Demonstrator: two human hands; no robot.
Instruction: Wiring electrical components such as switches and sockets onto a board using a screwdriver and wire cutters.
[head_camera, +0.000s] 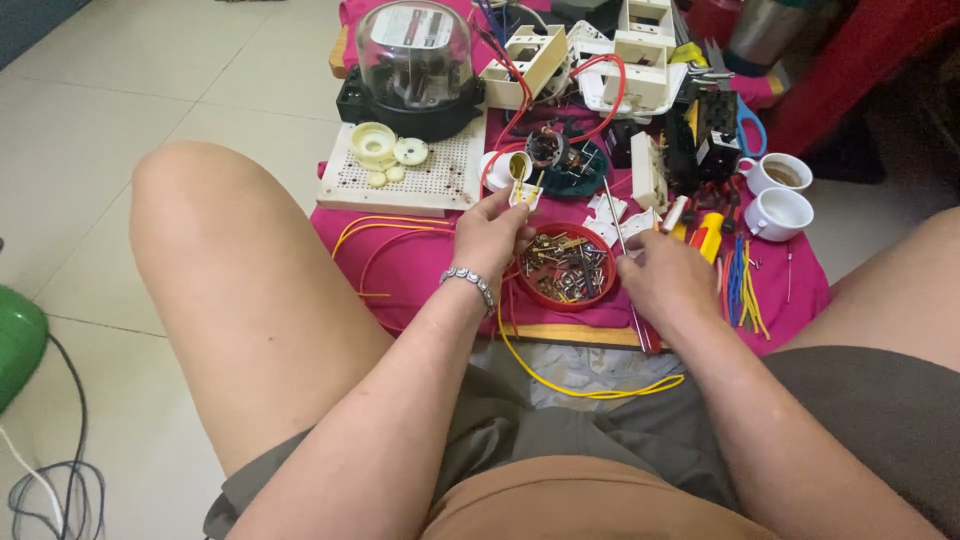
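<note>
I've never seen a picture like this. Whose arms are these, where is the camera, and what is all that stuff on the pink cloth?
The camera sits on a person's head and looks down, so you see their own bare knees and arms. They sit at a low board covered with a pink cloth. The left hand, with a bracelet at the wrist, pinches a small white and yellow part. The right hand holds a thin metal rod, probably a screwdriver. Between them stands a red bowl of small metal bits. Around it lie yellow and red wires, a white perforated board, a clear-domed meter and two white cups.
</note>
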